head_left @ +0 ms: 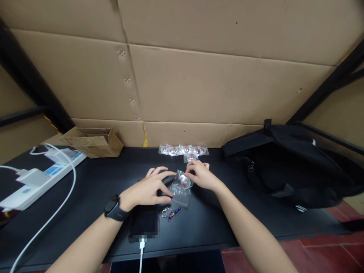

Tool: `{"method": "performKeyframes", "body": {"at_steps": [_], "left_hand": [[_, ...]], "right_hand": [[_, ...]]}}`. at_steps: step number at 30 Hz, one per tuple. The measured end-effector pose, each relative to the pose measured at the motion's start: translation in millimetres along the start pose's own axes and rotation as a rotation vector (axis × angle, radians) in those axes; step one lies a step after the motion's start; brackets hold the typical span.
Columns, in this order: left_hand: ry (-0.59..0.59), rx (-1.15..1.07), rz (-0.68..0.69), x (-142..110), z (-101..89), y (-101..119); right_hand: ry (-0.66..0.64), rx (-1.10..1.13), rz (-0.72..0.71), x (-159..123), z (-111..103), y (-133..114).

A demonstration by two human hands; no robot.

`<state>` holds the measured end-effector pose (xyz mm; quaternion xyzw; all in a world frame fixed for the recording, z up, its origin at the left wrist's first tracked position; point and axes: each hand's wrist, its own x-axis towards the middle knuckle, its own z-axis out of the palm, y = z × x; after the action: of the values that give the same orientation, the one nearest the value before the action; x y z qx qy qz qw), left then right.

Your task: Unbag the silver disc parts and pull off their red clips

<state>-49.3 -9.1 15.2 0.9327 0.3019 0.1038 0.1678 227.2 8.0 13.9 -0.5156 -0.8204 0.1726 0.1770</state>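
A clear plastic bag (181, 198) lies on the black table in front of me, with a round silver disc (185, 182) bearing a red mark inside its upper part. My left hand (152, 189), wearing a black wristband, is open at the bag's left side. Its fingers are spread, and the index fingertip meets the upper left corner. My right hand (200, 175) has curled fingers, with thumb and index closed on the bag's upper right edge. Just beyond it sits a row of similar bagged silver discs (186, 149). Nearer me lie a key ring (166, 212) and a colourful charm (174, 214).
A phone (143, 223) with a white cable (141, 248) lies below my left hand. To the left are a white power strip (28, 193) with chargers and a brown paper bag (96, 146). A black backpack (287, 167) occupies the right. Cardboard (199, 87) walls the back.
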Motion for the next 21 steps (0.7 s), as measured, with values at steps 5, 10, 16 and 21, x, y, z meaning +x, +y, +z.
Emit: {"method": "performKeyframes", "body": {"at_steps": [5,10,16,21], "left_hand": [[0.092,0.114,-0.043,-2,6.0,-11],[0.045,0.156,-0.122,-4,13.4,-21],[0.050,0.166,-0.127,-1,15.9,-20],[0.068,0.133,-0.044,3,12.9,-15]], "right_hand": [[0.176,0.048,-0.052,-1,-7,-9],[0.257,0.052,-0.104,-3,-8,-16],[0.287,-0.103,-0.125,-3,-4,-15],[0.328,-0.174,-0.120,-2,-7,-13]]}}
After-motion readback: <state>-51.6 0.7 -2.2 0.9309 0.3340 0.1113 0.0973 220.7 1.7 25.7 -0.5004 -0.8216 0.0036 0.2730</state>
